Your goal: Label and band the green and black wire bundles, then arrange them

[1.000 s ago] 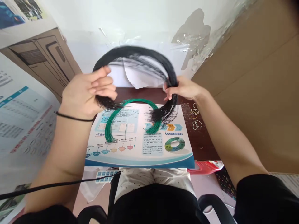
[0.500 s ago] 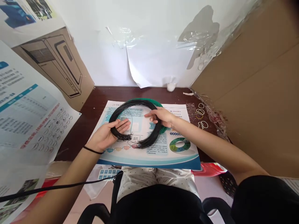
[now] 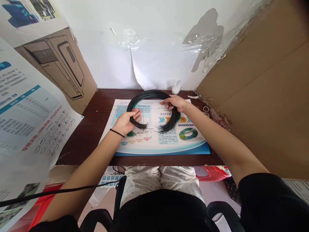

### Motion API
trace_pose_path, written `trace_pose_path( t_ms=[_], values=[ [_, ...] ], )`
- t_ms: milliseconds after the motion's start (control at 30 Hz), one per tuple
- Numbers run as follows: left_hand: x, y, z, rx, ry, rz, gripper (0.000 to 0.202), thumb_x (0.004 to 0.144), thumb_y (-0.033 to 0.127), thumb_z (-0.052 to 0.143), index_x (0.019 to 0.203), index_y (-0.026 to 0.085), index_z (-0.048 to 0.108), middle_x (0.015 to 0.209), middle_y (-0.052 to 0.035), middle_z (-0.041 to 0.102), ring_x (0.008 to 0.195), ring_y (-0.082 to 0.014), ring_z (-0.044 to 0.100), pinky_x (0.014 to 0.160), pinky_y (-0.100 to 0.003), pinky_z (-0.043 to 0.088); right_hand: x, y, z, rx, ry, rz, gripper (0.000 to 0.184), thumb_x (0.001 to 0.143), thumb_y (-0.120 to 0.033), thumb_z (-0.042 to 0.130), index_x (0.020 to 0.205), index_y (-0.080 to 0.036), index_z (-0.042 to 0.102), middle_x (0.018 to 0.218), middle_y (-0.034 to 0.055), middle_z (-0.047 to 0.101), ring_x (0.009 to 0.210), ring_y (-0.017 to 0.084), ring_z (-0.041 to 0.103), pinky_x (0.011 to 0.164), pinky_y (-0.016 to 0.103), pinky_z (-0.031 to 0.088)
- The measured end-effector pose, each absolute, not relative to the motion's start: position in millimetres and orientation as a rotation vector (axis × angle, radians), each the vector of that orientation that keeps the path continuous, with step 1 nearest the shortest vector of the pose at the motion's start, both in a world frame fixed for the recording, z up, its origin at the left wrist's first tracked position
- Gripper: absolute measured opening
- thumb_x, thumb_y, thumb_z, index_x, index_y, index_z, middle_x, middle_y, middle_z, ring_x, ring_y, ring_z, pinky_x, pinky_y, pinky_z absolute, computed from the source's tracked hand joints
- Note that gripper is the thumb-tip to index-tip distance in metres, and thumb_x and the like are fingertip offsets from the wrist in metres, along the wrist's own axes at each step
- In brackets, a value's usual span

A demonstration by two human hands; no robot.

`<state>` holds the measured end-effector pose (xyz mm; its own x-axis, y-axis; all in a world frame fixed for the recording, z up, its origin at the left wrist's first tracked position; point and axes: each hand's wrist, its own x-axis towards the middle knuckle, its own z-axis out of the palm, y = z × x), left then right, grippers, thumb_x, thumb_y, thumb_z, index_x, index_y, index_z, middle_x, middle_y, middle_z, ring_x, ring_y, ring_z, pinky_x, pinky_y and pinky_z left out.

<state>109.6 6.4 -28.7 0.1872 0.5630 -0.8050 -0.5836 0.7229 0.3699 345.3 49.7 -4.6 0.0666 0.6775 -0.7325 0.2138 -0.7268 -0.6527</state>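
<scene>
A thick bundle of black wires [image 3: 150,94] is bent into an open ring, its loose ends parted toward me. My left hand [image 3: 127,120] is closed around its left side, thumb on top. On the right side, my right hand [image 3: 176,103] grips the bundle with bent fingers. A bundle of green wires [image 3: 131,133] lies under the black one and is mostly hidden; bits show at the lower left and by the right side. Both bundles are over a printed sheet [image 3: 154,149] on the dark table.
A white wall with loose paper stands behind the dark brown table [image 3: 83,141]. Cardboard [image 3: 260,96] closes off the right side. Pale rubber bands [image 3: 206,111] lie at the table's right, and a small clear cup [image 3: 176,88] stands at the back. A printed poster [image 3: 31,116] hangs at left.
Both hands and the black wires have moved away from me and a little to the right. The printed sheet has slid the same way, and less of the green wires shows at the back.
</scene>
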Motion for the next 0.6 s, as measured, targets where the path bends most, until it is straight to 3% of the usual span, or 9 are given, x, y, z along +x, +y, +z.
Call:
trace_pose_path(
  t_ms=[167, 233, 300, 367, 433, 500, 600],
  values=[
    [102, -4, -17, 0.034, 1.101, 0.774, 0.024, 0.091, -0.004, 0.048, 0.075, 0.009, 0.059, 0.088, -0.0116, 0.070, 0.080, -0.0144, 0.070, 0.078, -0.025, 0.058, 347, 40, 5, -1.967, -0.929, 1.721, 0.015, 0.094, -0.004, 0.046, 0.087, -0.016, 0.045, 0.071, -0.0038, 0.042, 0.052, 0.002, 0.031, 0.042, 0.018, 0.021],
    [94, -13, -16, 0.118, 1.110, 0.733, 0.020, 0.090, -0.003, 0.051, 0.077, 0.008, 0.062, 0.082, -0.0101, 0.068, 0.073, -0.0132, 0.066, 0.071, -0.024, 0.056, 349, 28, 6, -2.030, -1.015, 1.667, 0.013, 0.093, -0.003, 0.047, 0.098, -0.015, 0.051, 0.067, -0.0055, 0.038, 0.052, 0.005, 0.032, 0.045, 0.020, 0.025],
    [89, -18, -16, 0.175, 1.116, 0.682, 0.019, 0.089, -0.001, 0.053, 0.077, 0.006, 0.066, 0.074, -0.0082, 0.065, 0.066, -0.0120, 0.062, 0.066, -0.024, 0.053, 349, 17, 3, -2.143, -1.137, 1.534, 0.028, 0.093, -0.005, 0.048, 0.120, -0.012, 0.053, 0.067, -0.0040, 0.043, 0.054, 0.009, 0.040, 0.050, 0.024, 0.034],
    [85, -19, -14, 0.198, 1.127, 0.659, 0.020, 0.088, 0.001, 0.054, 0.074, 0.005, 0.068, 0.072, -0.0090, 0.065, 0.065, -0.0122, 0.059, 0.068, -0.024, 0.052, 348, 10, -1, -2.217, -1.295, 1.380, 0.045, 0.094, -0.009, 0.051, 0.138, -0.009, 0.050, 0.080, 0.0036, 0.058, 0.066, 0.015, 0.054, 0.066, 0.031, 0.047],
    [83, -18, -11, 0.211, 1.143, 0.673, 0.022, 0.088, 0.004, 0.055, 0.071, 0.006, 0.069, 0.076, -0.0112, 0.067, 0.069, -0.0137, 0.060, 0.071, -0.026, 0.052, 344, 8, -4, -2.253, -1.512, 1.202, 0.052, 0.094, -0.010, 0.052, 0.146, -0.006, 0.048, 0.111, 0.0153, 0.067, 0.098, 0.024, 0.065, 0.094, 0.039, 0.051],
    [81, -15, -7, 0.227, 1.167, 0.695, 0.022, 0.087, 0.007, 0.055, 0.071, 0.008, 0.069, 0.082, -0.0128, 0.070, 0.073, -0.0158, 0.061, 0.074, -0.028, 0.053, 340, 8, -6, -2.271, -1.718, 1.052, 0.054, 0.095, -0.011, 0.050, 0.149, -0.004, 0.047, 0.141, 0.0195, 0.059, 0.130, 0.030, 0.057, 0.116, 0.042, 0.041],
    [75, -12, -2, 0.243, 1.224, 0.701, 0.020, 0.089, 0.010, 0.055, 0.077, 0.009, 0.070, 0.086, -0.0130, 0.072, 0.078, -0.0181, 0.064, 0.075, -0.030, 0.053, 337, 7, -7, -2.285, -1.900, 0.926, 0.055, 0.097, -0.012, 0.044, 0.152, -0.004, 0.045, 0.149, 0.0200, 0.054, 0.140, 0.033, 0.050, 0.121, 0.044, 0.036]
  ],
)
